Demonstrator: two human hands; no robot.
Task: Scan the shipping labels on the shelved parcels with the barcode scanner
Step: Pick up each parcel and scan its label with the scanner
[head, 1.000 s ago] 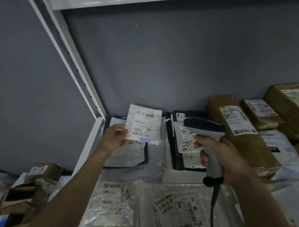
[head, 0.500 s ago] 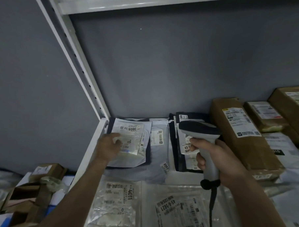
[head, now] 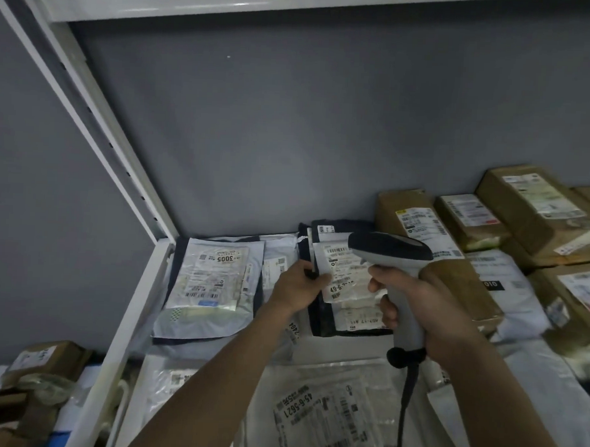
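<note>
My right hand (head: pixel 422 306) grips the handle of a grey barcode scanner (head: pixel 392 258), its dark head pointing left over the shelf. My left hand (head: pixel 299 286) pinches the left edge of a dark parcel's white shipping label (head: pixel 343 276), marked 49-6, just below the scanner's head. To the left lies a pale poly-bag parcel (head: pixel 213 287) with a label reading 3005, flat on the shelf and untouched. The scanner's black cable (head: pixel 406 397) hangs down from the handle.
Brown taped boxes (head: pixel 530 213) with labels crowd the right of the shelf, with white poly bags (head: pixel 507 293) in front. Clear bagged parcels (head: pixel 315 417) lie at the front edge. A white shelf upright (head: pixel 98 137) slants on the left; cardboard boxes (head: pixel 41 361) sit lower left.
My left hand set the 3005 parcel down flat and moved right to the dark parcel's label. The scanner stayed pointed at the shelf, shifting slightly.
</note>
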